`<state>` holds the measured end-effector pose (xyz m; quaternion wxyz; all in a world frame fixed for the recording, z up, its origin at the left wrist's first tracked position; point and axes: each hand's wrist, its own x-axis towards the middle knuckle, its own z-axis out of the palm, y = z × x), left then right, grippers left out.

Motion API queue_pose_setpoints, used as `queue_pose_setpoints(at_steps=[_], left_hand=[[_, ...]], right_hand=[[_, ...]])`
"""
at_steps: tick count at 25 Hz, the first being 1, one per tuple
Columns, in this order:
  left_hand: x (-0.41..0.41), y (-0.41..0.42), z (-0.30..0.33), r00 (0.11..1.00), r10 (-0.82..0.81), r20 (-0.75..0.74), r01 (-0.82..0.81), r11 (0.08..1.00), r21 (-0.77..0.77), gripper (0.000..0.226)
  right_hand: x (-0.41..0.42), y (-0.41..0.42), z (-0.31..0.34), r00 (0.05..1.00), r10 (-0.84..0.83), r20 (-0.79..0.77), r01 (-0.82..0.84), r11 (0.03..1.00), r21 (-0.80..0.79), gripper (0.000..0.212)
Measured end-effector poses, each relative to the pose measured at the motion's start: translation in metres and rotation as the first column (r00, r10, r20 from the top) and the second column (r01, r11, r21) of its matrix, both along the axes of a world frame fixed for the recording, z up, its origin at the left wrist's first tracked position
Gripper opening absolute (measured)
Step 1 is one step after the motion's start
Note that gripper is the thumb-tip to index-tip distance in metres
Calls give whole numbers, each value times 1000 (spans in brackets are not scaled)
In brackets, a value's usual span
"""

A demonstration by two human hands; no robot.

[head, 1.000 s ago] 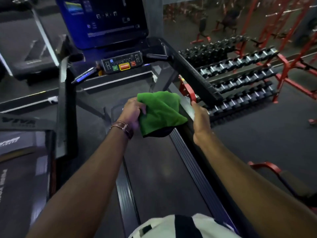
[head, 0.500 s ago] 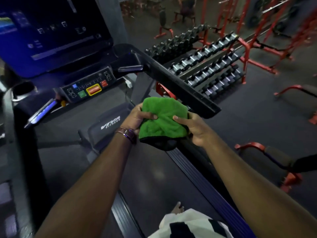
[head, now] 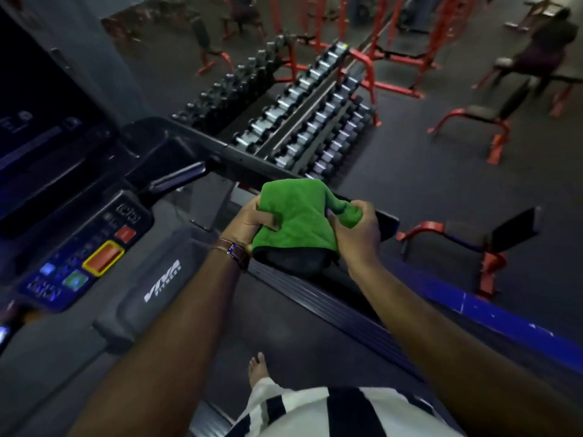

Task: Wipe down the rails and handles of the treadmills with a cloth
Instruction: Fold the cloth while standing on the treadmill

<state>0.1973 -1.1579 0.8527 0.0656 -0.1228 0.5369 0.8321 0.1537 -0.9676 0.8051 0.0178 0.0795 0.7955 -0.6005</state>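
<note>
Both our hands grip the green cloth (head: 295, 216) at the centre of the frame, the left hand (head: 249, 220) pinching its left edge, the right hand (head: 355, 230) bunching its right side over the treadmill's right rail (head: 252, 162). Dumbbells on a rack (head: 303, 121) fill the upper middle.
</note>
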Motion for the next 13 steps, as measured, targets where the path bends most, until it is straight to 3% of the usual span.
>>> queue_pose_setpoints(at_steps=[2, 4, 7, 9, 13], left_hand=[[-24, -15, -6, 995, -95, 32, 94, 995, 23, 66], [-44, -27, -14, 977, -207, 43, 204, 977, 62, 73], [-60, -30, -20, 943, -328, 53, 324, 944, 64, 64], [-68, -24, -27, 931, -363, 49, 362, 932, 30, 51], [-75, 1, -46, 928, -373, -4, 371, 925, -89, 33]], right_hand=[[0, -17, 1, 981, -131, -144, 153, 977, 151, 38], [6, -35, 4, 959, -170, -227, 195, 976, 93, 25], [24, -57, 15, 998, -64, 23, 68, 943, -325, 31], [33, -63, 8, 994, -92, 57, 106, 932, -346, 37], [42, -51, -3, 894, -432, 119, 446, 830, -335, 45]])
